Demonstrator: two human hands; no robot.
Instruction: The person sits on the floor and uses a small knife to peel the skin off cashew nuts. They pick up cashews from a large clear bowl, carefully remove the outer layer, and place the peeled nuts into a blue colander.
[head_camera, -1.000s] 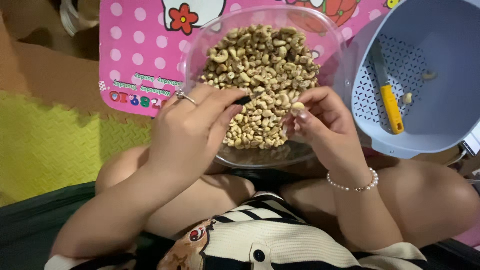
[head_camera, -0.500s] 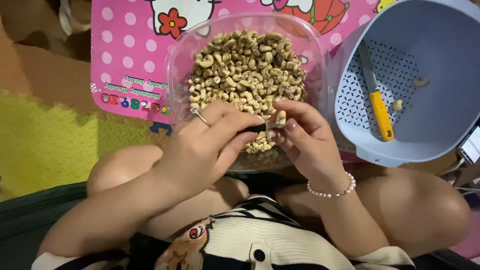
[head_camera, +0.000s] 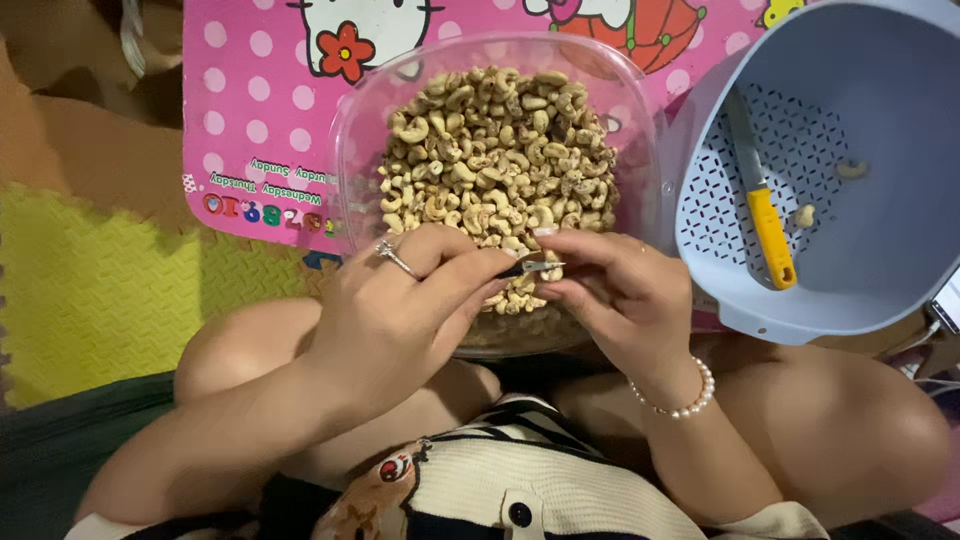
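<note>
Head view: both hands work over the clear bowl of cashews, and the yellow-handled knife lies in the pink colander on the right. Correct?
Not quite. The head view shows the colander is pale blue, not pink. The rest holds: yellow-handled knife inside it, left hand and right hand over the clear bowl of cashews.

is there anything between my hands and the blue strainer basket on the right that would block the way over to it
Nothing visible blocks it. The right hand and left hand meet over the near rim of the clear plastic bowl of cashews. The blue perforated plastic basket, holding a yellow-handled knife, sits right beside the bowl, open-topped.
</note>
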